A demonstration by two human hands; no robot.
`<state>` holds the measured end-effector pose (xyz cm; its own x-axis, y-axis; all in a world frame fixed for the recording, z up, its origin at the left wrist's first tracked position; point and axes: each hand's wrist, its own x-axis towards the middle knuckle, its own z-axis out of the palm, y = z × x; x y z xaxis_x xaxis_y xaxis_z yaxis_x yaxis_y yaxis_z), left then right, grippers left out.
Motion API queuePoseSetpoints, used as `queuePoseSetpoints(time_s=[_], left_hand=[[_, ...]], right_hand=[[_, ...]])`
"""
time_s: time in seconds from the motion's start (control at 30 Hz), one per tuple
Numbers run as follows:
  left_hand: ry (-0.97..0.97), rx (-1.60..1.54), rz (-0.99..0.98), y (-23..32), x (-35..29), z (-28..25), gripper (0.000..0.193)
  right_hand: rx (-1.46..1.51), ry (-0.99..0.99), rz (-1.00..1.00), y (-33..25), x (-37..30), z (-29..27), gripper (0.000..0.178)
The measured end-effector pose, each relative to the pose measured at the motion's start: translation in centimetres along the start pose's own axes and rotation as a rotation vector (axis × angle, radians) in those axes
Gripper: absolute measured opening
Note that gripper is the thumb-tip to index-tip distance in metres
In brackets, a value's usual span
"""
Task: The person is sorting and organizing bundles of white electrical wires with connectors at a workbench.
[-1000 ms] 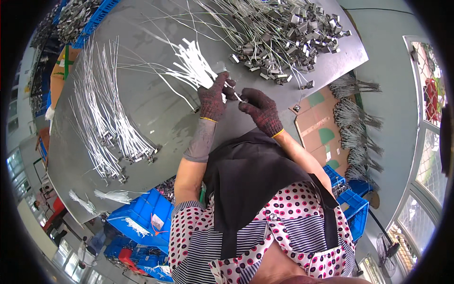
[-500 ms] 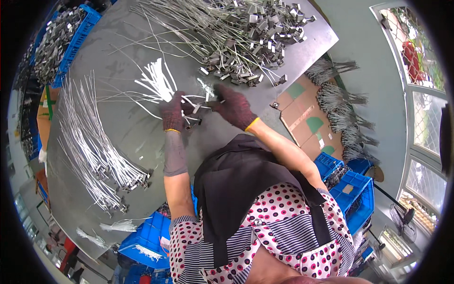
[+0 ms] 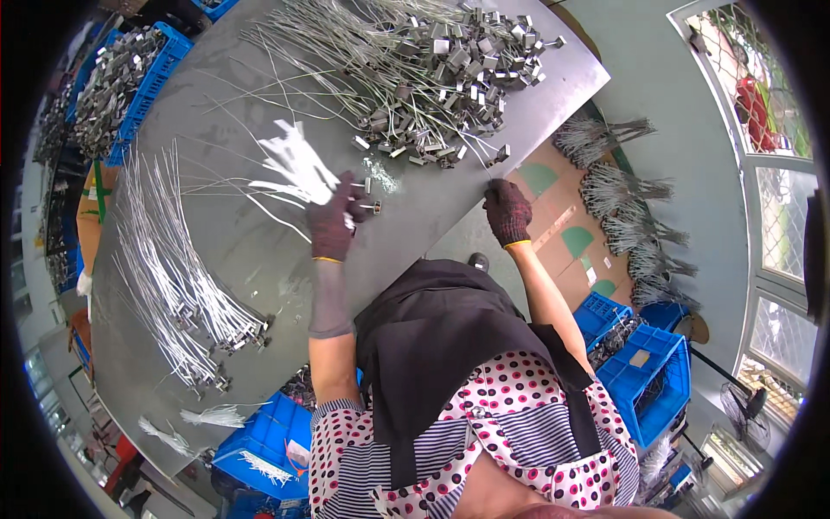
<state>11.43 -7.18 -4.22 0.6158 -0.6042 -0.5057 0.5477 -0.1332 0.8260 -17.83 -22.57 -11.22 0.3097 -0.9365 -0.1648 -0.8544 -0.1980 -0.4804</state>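
Note:
My left hand (image 3: 335,216), in a dark knit glove, is closed on a small metal block (image 3: 370,208) with thin wire, near a bunch of white plastic strips (image 3: 294,164) on the grey metal table (image 3: 259,259). In the same kind of glove, my right hand (image 3: 507,210) is at the table's right edge, pinching a thin wire that leads to a metal clip (image 3: 500,156) from the big heap of wires with metal blocks (image 3: 432,78) at the far side.
A row of finished wire pieces (image 3: 173,268) lies on the table's left. Blue crates (image 3: 644,372) stand on the floor to the right and another blue crate (image 3: 268,432) below the table edge; wire bundles (image 3: 631,216) lie on cardboard at right. A blue bin of metal parts (image 3: 121,78) sits at far left.
My right hand has moved right, away from my left hand, out to the table's edge toward the heap. The left hand stays by the white strips.

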Motion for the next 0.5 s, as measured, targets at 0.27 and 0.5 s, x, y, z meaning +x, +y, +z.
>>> queuePoseSetpoints(time_s=[0.27, 0.5], left_hand=[[-0.205, -0.116, -0.173, -8.3, -3.4, 8.4, 0.033], [-0.288, -0.236, -0.272, -11.7, -4.2, 14.4, 0.029]], right_hand=[[0.917, -0.143, 0.092, 2.1, -3.2, -2.8, 0.024], [0.927, -0.288, 0.14, 4.0, -9.8, -8.5, 0.022]])
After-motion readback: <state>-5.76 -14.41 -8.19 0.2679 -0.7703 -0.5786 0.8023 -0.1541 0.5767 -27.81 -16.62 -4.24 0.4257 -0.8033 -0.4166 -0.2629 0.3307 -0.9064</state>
